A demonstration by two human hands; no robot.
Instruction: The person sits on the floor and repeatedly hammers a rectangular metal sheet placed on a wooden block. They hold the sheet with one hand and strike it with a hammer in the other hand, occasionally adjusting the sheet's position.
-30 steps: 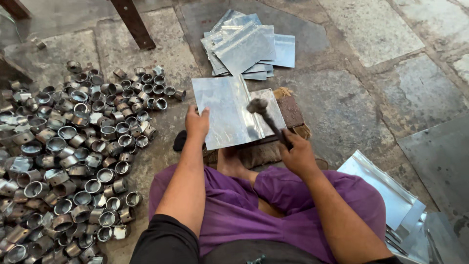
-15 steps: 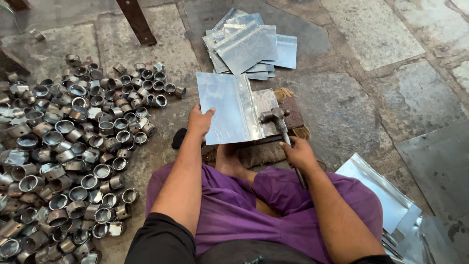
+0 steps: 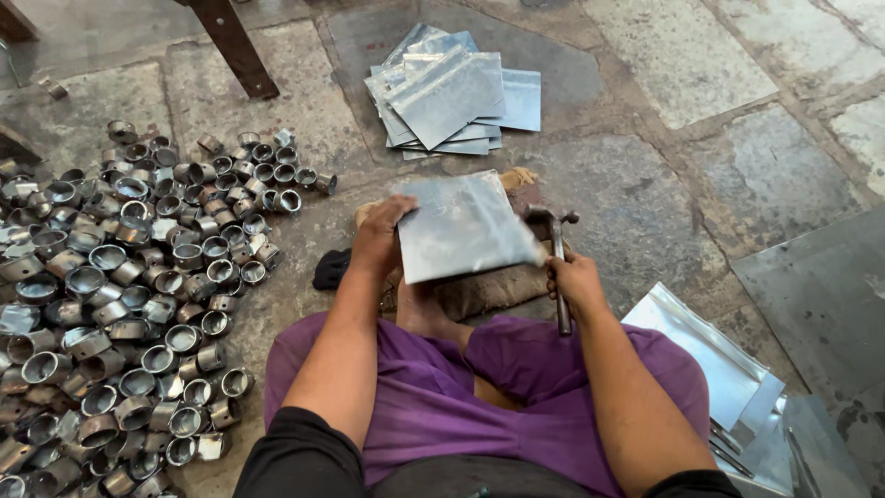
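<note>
I sit on a stone floor in purple trousers. My left hand (image 3: 380,236) grips the left edge of a shiny metal sheet (image 3: 461,227), tilted up over a worn wooden block (image 3: 493,288) in front of my legs. My right hand (image 3: 573,277) holds a hammer (image 3: 556,249) by its handle, the head just at the sheet's right edge. The block is mostly hidden under the sheet.
A big heap of short metal rings (image 3: 138,286) covers the floor to my left. A stack of flat metal sheets (image 3: 452,92) lies ahead. More sheets (image 3: 719,360) lie at my right. A dark wooden leg (image 3: 230,46) stands at the top left.
The hammer has come down from the sheet's top to its right edge. The sheet has lifted and tilted in my left hand.
</note>
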